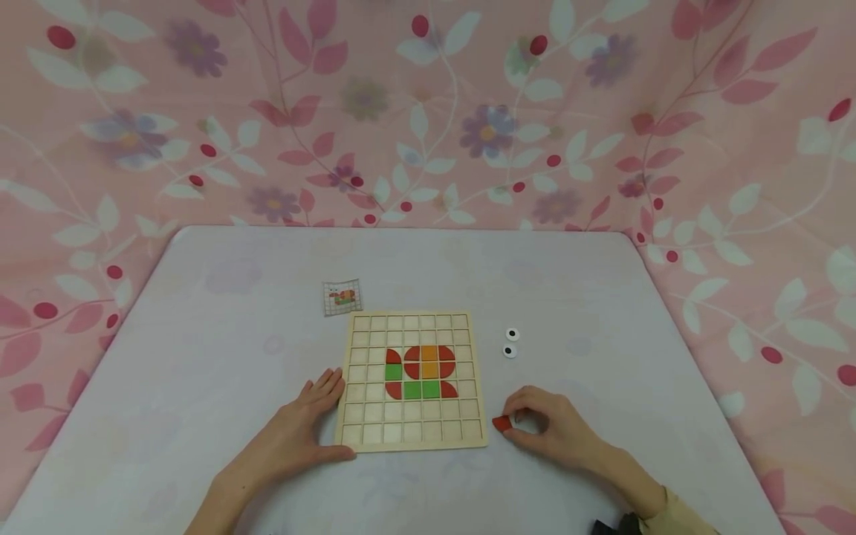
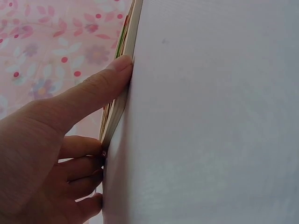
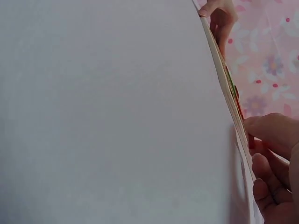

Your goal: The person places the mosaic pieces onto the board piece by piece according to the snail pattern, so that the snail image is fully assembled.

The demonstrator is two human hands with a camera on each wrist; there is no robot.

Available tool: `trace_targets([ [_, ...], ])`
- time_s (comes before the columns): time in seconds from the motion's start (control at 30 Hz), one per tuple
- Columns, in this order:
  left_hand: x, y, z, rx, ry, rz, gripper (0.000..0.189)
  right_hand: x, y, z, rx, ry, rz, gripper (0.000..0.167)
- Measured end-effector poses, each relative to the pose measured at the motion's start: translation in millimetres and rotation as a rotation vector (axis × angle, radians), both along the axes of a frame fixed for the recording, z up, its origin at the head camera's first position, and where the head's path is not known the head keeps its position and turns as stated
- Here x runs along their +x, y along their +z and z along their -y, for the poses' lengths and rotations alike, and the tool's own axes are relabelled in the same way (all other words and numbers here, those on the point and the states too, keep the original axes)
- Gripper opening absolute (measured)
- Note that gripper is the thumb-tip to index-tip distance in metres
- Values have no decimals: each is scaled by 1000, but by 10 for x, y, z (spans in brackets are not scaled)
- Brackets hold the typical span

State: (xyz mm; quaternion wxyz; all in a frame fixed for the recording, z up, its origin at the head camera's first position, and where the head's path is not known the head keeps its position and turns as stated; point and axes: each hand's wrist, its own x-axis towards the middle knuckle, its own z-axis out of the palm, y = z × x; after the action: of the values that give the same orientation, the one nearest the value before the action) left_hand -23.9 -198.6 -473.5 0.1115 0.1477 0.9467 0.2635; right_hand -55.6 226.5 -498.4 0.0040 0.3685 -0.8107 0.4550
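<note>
A square wooden grid board (image 1: 372, 412) lies on the table with red, green and orange tiles set in its middle cells. My left hand (image 1: 304, 423) rests against the board's near left corner, its thumb (image 2: 105, 79) at the front edge and its other fingers along the left side. To the right of the board, my right hand (image 1: 555, 427) pinches a red tile (image 1: 501, 423) between thumb and fingertips, close beside the near right corner. In the right wrist view the fingers partly hide this tile (image 3: 251, 141).
Two round white eye pieces (image 1: 512, 334) with black pupils lie right of the board. A small picture card (image 1: 341, 299) with a coloured pattern on a grid lies by its far left corner. The white table (image 1: 568, 282) meets a pink floral cloth (image 1: 428, 111) behind.
</note>
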Motion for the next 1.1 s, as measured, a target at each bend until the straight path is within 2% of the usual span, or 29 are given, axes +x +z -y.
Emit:
trace_targets([
  [0.17, -10, 0, -6, -2, 1, -1, 112, -93, 14, 234, -73, -33, -28, 30],
  [0.43, -5, -3, -8, 6, 1, 1, 112, -268, 44, 833, 21, -60, -129, 26],
  [0.67, -4, 3, -11, -1, 13, 20, 113, -358, 95, 1263, 142, -69, -89, 21],
  [0.8, -5, 3, -8, 3, 13, 22, 112, -403, 129, 1452, 176, -94, -66, 19],
  [1.1, 2, 3, -8, 2, 12, 12, 113, -543, 134, 1688, 234, -170, -88, 20],
])
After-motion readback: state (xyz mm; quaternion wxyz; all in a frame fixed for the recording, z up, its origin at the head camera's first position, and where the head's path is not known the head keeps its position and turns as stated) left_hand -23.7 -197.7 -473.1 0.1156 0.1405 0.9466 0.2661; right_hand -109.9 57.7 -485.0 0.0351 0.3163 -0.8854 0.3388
